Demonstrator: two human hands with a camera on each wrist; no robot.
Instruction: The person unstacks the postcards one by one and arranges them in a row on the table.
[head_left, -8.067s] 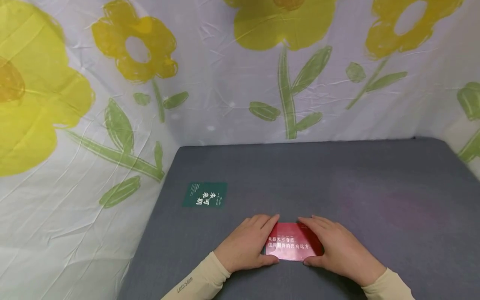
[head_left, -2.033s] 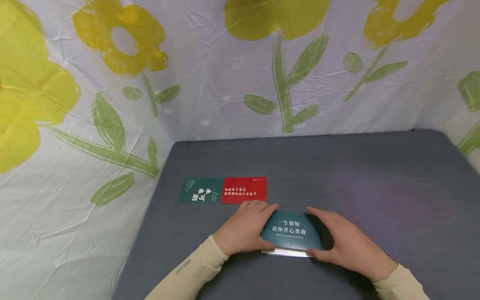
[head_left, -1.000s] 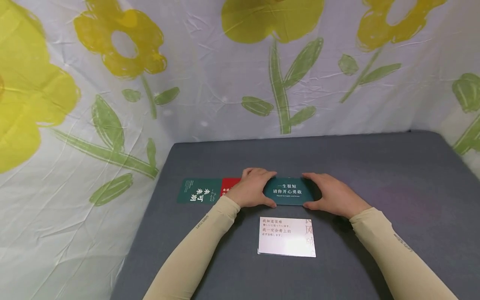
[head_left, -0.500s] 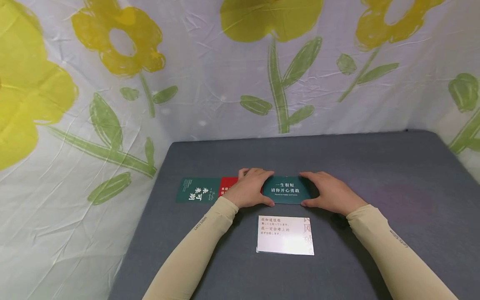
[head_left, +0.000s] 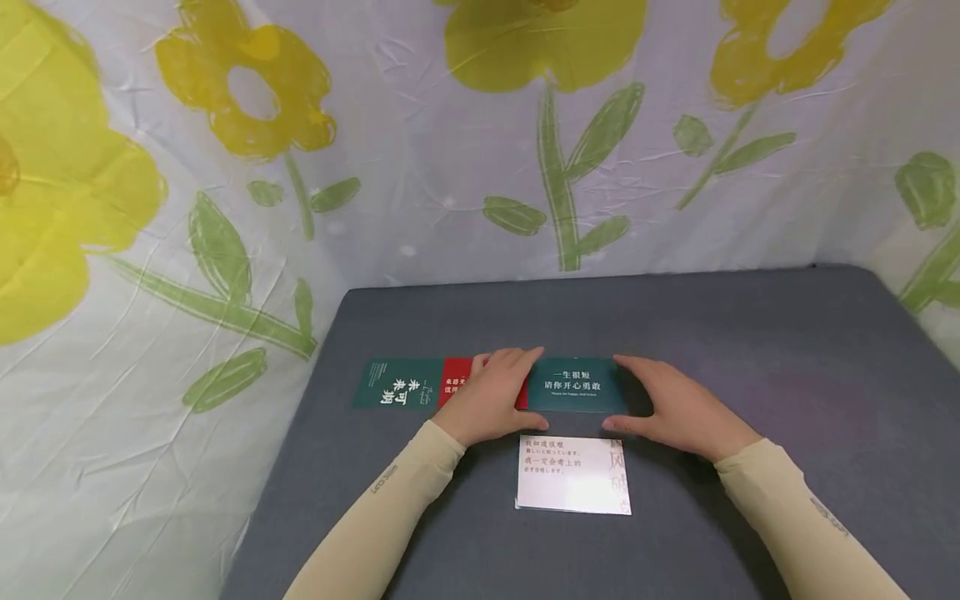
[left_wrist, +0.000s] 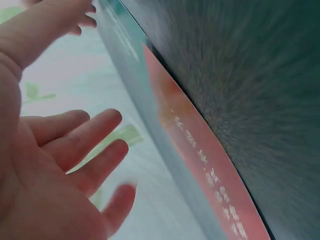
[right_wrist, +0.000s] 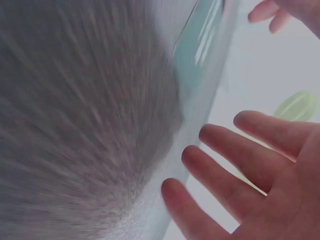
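Three cards lie edge to edge in a row on the grey table: a dark green card (head_left: 397, 383) at the left, a red card (head_left: 454, 377) partly covered by my left hand, and a teal card (head_left: 573, 386) at the right. My left hand (head_left: 491, 400) is over the red card, its fingers spread and holding nothing. To the right of the teal card, my right hand (head_left: 675, 408) has its fingers apart, with a gap to the card. Nearer me lies a pale pink card (head_left: 573, 475) with printed text. Both wrist views show relaxed fingers away from the cards.
The grey table (head_left: 750, 333) reaches back to a white cloth (head_left: 420, 167) printed with yellow flowers, which also hangs along the left side. Grey tabletop extends behind the card row and to the right of my right hand.
The red card, then the teal card, left the pile for the row beside the green card, uncovering the pink one. Both hands have just let go of the teal card and drawn back towards me.
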